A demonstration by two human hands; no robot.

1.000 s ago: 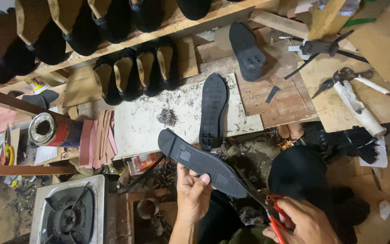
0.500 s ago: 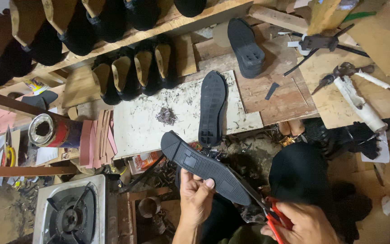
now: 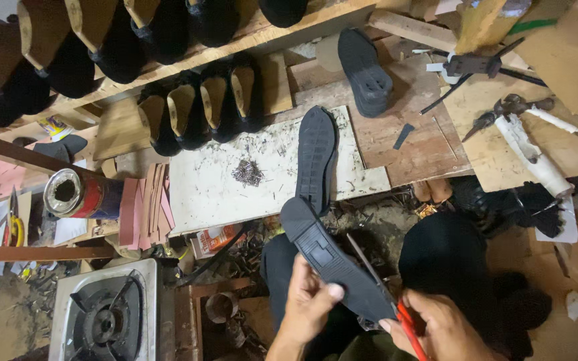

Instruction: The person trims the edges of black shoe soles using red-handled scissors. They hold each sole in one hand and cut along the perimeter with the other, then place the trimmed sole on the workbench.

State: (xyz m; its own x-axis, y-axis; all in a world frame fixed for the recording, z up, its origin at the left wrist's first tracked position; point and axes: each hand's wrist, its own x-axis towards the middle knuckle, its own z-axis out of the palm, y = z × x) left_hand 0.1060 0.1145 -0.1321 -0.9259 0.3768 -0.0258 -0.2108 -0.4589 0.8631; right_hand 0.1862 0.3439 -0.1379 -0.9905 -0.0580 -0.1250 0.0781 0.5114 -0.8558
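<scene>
The left hand (image 3: 306,304) grips the black sole (image 3: 332,267) over the lap while the right hand (image 3: 439,327) closes on red-handled scissors (image 3: 386,287) trimming its edge; next, likely advance the cut along the rim.

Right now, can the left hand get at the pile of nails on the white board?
Probably not as it stands: the left hand is gripping the black shoe sole. The pile of nails lies uncovered on the white board, with nothing standing between.
</scene>
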